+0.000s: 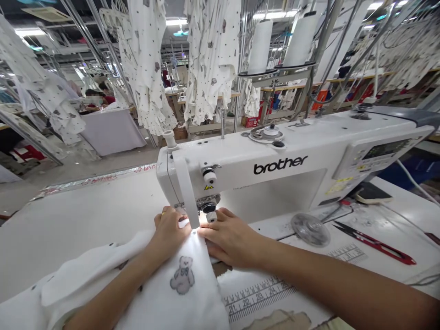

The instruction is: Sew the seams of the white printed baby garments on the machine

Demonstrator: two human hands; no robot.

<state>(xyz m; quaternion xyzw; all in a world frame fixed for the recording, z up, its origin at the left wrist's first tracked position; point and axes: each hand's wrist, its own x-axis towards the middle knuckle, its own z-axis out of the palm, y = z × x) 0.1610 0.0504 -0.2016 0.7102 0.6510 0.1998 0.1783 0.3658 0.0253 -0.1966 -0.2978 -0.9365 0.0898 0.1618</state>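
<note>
A white brother sewing machine (233, 160) stands before me, its lamp lighting the needle area. Under its head lies white fabric (165, 298) printed with a grey teddy bear and small dark dots, spreading down toward me and to the left. My left hand (172, 233) presses on the fabric left of the needle area, fingers bent together with the tips at the cloth. On the other side, my right hand (237, 238) lies on the fabric's right edge, fingers stretched toward the needle. The needle and presser foot are hidden behind the white guard strip (187, 192) and my fingers.
Red-handled thread snips (378, 243) and a clear round dish (310, 229) lie right of my hands. A printed ruler scale (257, 298) marks the tabletop. Two thread cones (260, 46) stand above the machine. Printed garments (213, 59) hang behind; a person (99, 98) sits far left.
</note>
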